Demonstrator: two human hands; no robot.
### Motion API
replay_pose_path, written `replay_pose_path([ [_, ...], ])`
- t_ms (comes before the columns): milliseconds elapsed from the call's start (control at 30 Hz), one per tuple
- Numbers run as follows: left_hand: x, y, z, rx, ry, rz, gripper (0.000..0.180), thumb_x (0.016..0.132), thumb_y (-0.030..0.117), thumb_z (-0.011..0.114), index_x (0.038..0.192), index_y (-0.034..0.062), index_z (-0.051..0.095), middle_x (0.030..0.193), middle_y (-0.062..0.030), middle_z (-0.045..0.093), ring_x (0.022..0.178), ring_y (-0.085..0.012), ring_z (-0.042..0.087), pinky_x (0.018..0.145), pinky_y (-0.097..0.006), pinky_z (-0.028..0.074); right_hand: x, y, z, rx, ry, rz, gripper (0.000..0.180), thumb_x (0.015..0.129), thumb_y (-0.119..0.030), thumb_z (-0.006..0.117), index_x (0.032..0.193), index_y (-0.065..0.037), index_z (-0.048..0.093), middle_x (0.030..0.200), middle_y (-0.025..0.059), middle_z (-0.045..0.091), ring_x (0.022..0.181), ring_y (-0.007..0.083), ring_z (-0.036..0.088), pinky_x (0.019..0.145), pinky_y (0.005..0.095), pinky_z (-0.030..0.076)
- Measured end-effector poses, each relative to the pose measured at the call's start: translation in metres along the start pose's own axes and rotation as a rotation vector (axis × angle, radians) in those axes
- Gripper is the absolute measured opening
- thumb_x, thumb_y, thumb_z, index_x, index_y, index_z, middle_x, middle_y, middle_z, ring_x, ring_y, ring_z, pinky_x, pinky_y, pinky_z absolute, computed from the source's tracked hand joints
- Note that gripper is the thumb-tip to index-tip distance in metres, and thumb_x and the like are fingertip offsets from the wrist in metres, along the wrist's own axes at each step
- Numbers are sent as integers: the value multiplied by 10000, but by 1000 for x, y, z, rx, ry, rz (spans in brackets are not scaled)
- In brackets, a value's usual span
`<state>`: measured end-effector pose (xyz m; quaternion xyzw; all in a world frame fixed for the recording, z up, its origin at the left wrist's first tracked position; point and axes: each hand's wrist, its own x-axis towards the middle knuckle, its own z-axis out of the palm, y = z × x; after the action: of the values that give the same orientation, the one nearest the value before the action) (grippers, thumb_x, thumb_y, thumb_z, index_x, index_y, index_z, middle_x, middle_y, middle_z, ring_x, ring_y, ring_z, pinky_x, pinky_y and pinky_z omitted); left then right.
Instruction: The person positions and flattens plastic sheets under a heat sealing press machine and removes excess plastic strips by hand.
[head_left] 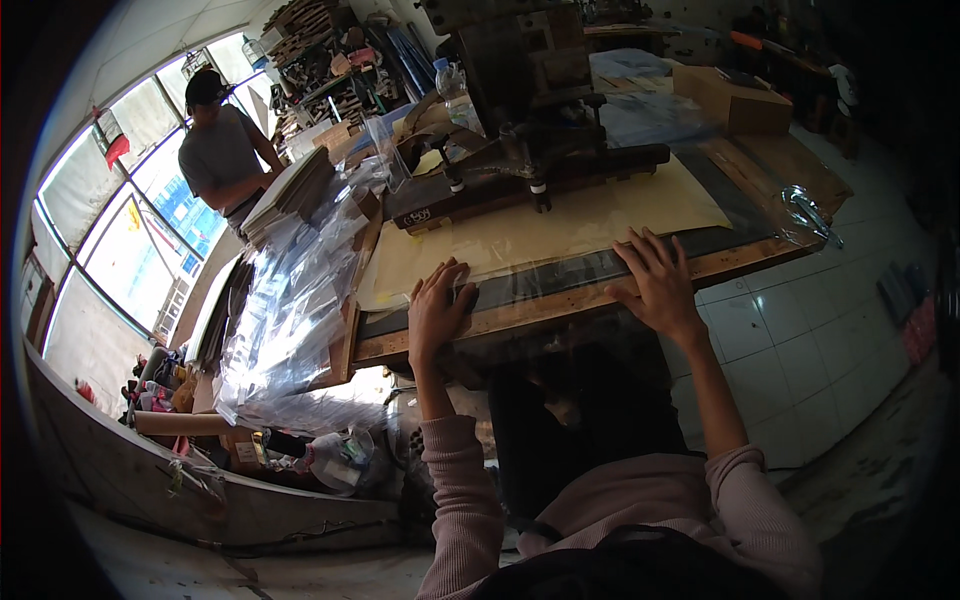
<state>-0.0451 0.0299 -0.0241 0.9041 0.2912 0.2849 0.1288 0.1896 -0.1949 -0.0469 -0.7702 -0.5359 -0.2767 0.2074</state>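
Both my hands rest at the near edge of a dark work board (590, 268) with a wooden front strip. My left hand (438, 308) lies on the left part of this edge, palm down, its thumb apart from the fingers. Farther right, my right hand (658, 283) lies flat with its fingers spread toward a pale yellow sheet (640, 208). What looks like clear film (535, 283) lies between the hands, faint and hard to trace. Over the sheet stands a dark metal press (530, 90); its long crossbar (600, 168) sits low above the yellow surface.
Shiny clear plastic sheets (295, 300) are heaped at the left. Behind them a person in a grey shirt (222, 155) stands by a stack of boards (290, 195). A cardboard box (730, 98) and a clear bottle (448, 82) stand at the back. Tiled floor (780, 330) shows at right.
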Motion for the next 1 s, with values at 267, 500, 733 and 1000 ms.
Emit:
replay_pose_path([
  [267, -2, 2, 3, -21, 18, 25, 349, 832, 326, 549, 1127, 139, 557, 1254, -80, 515, 1215, -244, 427, 1030, -423, 257, -19, -51, 13, -9, 168, -425, 448, 804, -402, 578, 1186, -175, 515, 1284, 61, 461, 1212, 211, 413, 1027, 602, 209],
  [500, 1, -6, 2, -97, 101, 4, 278, 901, 234, 472, 1125, 87, 549, 1124, -154, 583, 1105, -324, 509, 949, -435, 353, 25, -42, -23, 220, 129, -355, 149, 828, -153, 562, 941, -123, 655, 825, 24, 671, 861, 164, 636, 914, 423, 418],
  [733, 2, -1, 4, -222, 222, -19, 263, 914, 195, 451, 1109, 45, 543, 1018, -191, 606, 929, -353, 583, 801, -399, 441, 60, -28, -80, 128, 95, -362, 185, 823, -159, 556, 979, -112, 644, 837, 59, 669, 809, 191, 647, 866, 409, 445],
  [1000, -4, -5, 6, -63, 143, -14, 311, 889, 269, 486, 1132, 84, 543, 1145, -145, 562, 1048, -315, 535, 882, -405, 399, 9, -18, -141, 448, -610, -835, 526, 800, -493, 553, 1139, -91, 581, 1023, 122, 638, 976, 233, 609, 917, 391, 432],
])
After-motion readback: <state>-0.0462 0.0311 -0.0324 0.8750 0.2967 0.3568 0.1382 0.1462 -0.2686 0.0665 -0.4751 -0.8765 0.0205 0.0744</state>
